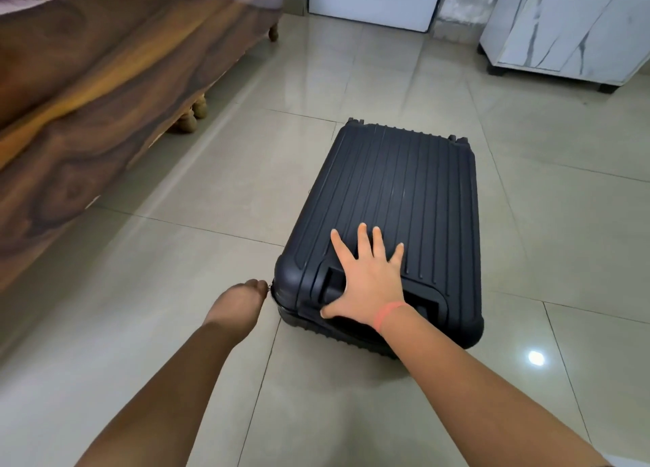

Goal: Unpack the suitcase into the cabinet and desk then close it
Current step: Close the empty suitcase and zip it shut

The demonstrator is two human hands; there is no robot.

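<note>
Left hand (239, 303) low, fingertips (261, 285) pinching zip pull (271, 287) at near-left corner of black suitcase (394, 199), which lies closed on floor (147, 290). Right hand (369, 276) just beyond, fingers (362, 236) spread flat, pressing the lid (415, 157). Judgement: keep lid pinned, draw pull steadily along seam, slow at the corner. White cabinet (562, 26) well beyond right hand

Glossy beige tiled floor (548, 241), wooden bed frame (88, 121) at left.
</note>
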